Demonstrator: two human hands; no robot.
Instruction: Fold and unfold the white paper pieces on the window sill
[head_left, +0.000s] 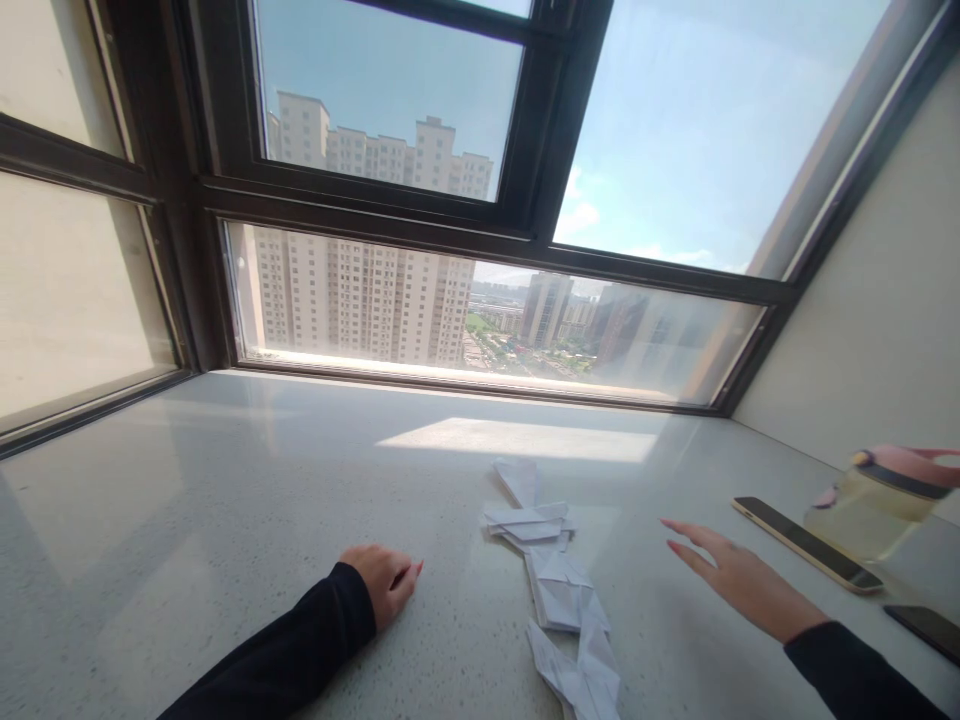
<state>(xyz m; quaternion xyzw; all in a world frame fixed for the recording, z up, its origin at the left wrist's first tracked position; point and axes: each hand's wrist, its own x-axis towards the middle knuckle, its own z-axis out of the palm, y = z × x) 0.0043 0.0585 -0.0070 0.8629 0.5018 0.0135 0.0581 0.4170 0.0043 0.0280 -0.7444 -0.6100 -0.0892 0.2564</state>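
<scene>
Several folded white paper pieces lie in a row down the middle of the pale stone sill. My left hand rests on the sill to the left of the papers, its fingers curled in loosely with nothing visible in them. My right hand hovers to the right of the papers with its fingers stretched out and apart, holding nothing. Both arms wear black sleeves.
A phone lies face up right of my right hand, with a second dark phone at the right edge. A clear bottle with a pink lid stands near the right wall. Dark-framed windows close off the back and left.
</scene>
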